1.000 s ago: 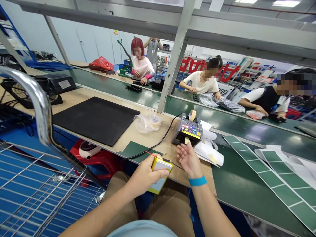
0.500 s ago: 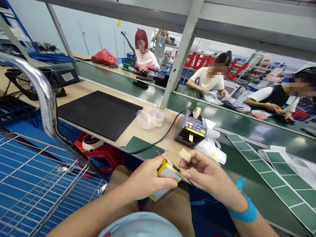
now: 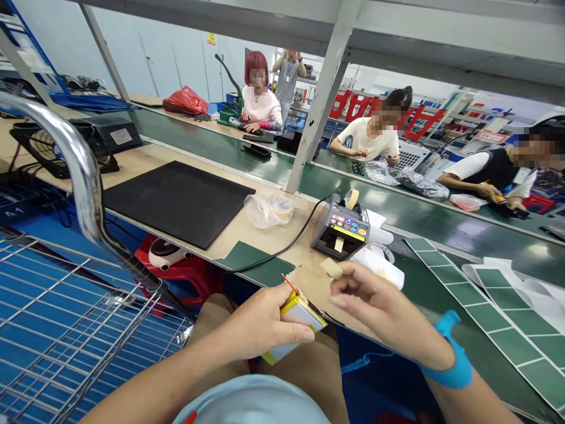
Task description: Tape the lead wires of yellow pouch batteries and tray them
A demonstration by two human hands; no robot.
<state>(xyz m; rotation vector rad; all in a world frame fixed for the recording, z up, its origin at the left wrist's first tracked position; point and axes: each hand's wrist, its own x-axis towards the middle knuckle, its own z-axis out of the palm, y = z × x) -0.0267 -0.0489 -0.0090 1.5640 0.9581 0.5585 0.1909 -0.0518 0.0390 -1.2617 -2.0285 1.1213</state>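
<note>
My left hand (image 3: 269, 321) is closed around a flat silver battery pack (image 3: 300, 318) with yellow edges, held tilted above my lap. A red wire (image 3: 289, 282) sticks up from its top end, and a dark wire (image 3: 332, 317) trails out to the right. Just right of the pack, my right hand (image 3: 362, 291) pinches a short piece of beige tape (image 3: 330, 268) at finger and thumb, apart from the battery. Behind that hand stands a tape dispenser (image 3: 342, 227) with a strip of tape (image 3: 339, 243) poking from its slot.
A black mat (image 3: 180, 200) and a clear plastic bag (image 3: 269, 210) lie on the bench. Sheets of green labels (image 3: 481, 312) are at right. A wire rack (image 3: 79, 330) with a chrome bar stands at left. Several co-workers sit across the green conveyor (image 3: 212, 147).
My right hand has moved a little right, away from the battery pack, still pinching the tape. My left hand and the pack have hardly moved.
</note>
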